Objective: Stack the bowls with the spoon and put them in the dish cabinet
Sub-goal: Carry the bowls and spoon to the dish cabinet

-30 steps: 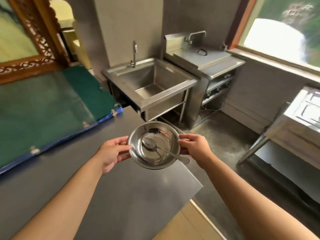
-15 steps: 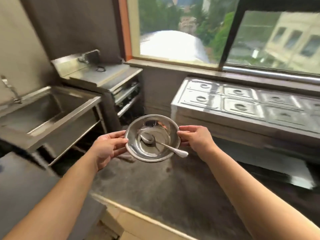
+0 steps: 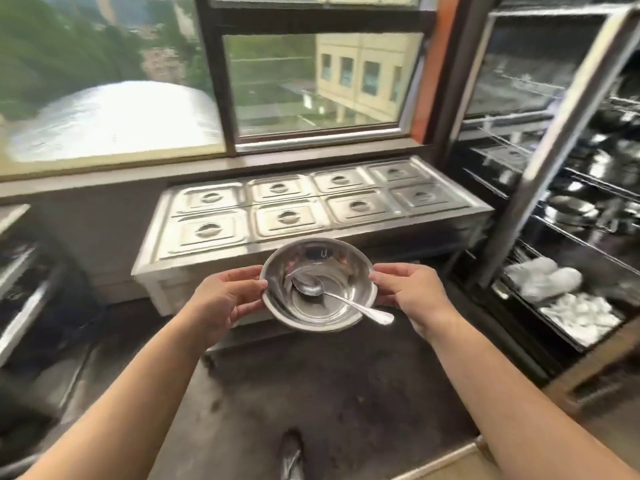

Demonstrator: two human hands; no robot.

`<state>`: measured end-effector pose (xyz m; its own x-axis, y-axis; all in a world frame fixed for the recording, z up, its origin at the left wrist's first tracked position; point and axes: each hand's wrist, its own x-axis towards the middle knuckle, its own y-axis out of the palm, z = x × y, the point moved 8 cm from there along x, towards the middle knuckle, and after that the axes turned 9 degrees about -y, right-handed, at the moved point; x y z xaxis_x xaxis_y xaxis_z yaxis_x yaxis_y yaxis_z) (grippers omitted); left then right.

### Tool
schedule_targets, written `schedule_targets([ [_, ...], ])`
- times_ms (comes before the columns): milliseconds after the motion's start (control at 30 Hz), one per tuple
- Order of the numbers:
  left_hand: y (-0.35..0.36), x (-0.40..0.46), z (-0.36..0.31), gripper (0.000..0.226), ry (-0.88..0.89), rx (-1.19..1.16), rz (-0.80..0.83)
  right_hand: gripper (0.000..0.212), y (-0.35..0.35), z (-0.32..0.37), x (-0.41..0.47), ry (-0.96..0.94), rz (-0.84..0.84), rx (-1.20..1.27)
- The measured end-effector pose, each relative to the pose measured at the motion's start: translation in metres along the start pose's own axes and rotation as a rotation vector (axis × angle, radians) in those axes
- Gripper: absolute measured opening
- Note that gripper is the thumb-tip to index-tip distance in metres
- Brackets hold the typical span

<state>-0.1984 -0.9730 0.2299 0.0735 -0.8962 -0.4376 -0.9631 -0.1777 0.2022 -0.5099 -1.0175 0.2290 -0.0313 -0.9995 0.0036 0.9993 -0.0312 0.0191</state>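
Observation:
I carry shiny steel bowls (image 3: 332, 261), stacked, at chest height in mid-air. A metal spoon (image 3: 341, 299) lies inside the top bowl, its handle sticking out over the near right rim. My left hand (image 3: 225, 299) grips the left rim and my right hand (image 3: 412, 296) grips the right rim. The dish cabinet (image 3: 561, 147), a steel-framed unit with wire shelves holding steel bowls and white dishes, stands to the right of the bowls.
A steel food-warmer counter (image 3: 311, 209) with several lidded pans stands straight ahead under a large window (image 3: 311, 81). Dark floor (image 3: 311, 393) lies below me. Steel shelving (image 3: 17, 289) is at the left edge.
My view has swung right, from the sink and countertop past the warmer counter until the dish cabinet came into sight. Both hands kept hold of the bowls with the spoon inside.

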Motion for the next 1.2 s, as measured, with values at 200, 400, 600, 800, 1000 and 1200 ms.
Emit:
schedule_targets([
  [200, 0.151, 0.132, -0.022, 0.032, -0.041, 0.092, 0.269, 0.007, -0.124, -0.006, 0.078, -0.019, -0.285, -0.025],
  [400, 0.288, 0.261, -0.053, 0.030, -0.072, 0.165, 0.483, 0.008, -0.221, 0.001, 0.162, -0.028, -0.530, -0.031],
  [600, 0.428, 0.353, -0.083, 0.030, -0.133, 0.256, 0.684, 0.011, -0.312, 0.019, 0.229, -0.046, -0.726, -0.032],
  [800, 0.554, 0.415, -0.091, 0.034, -0.168, 0.327, 0.839, 0.012, -0.397, 0.019, 0.275, -0.045, -0.901, 0.024],
  [1000, 0.674, 0.475, -0.082, 0.032, -0.138, 0.409, 0.874, 0.015, -0.495, 0.000, 0.336, -0.029, -1.007, 0.017],
  [1200, 0.784, 0.516, -0.077, 0.031, -0.164, 0.424, 0.882, 0.014, -0.592, -0.002, 0.385, 0.010, -1.051, -0.025],
])
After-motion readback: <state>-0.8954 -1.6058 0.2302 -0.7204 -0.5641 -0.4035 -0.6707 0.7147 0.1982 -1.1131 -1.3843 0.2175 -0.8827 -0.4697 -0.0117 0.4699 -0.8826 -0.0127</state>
